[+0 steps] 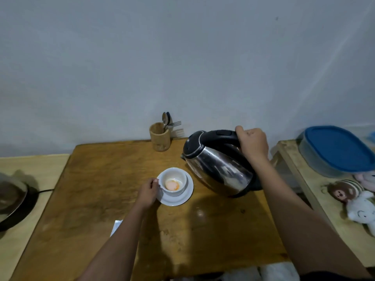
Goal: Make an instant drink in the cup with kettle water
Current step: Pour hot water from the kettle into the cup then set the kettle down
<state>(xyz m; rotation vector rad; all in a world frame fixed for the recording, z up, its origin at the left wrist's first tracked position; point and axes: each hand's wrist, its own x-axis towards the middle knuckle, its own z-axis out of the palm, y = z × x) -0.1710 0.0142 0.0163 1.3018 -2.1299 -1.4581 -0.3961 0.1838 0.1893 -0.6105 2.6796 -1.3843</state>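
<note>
The white cup [175, 181] sits on its saucer [183, 196] mid-desk [101, 179], orange-pink powder at the bottom. It looks light and fragile, so the left hand [147, 192] steadies it, grip pinched on the small handle. Just right of it, the steel kettle [218, 165] hangs tilted, spout toward the cup; probably heavy and hot-walled, it is rightly taken by the black handle, where the right hand [252, 145] has its grip wrapped tight.
</note>
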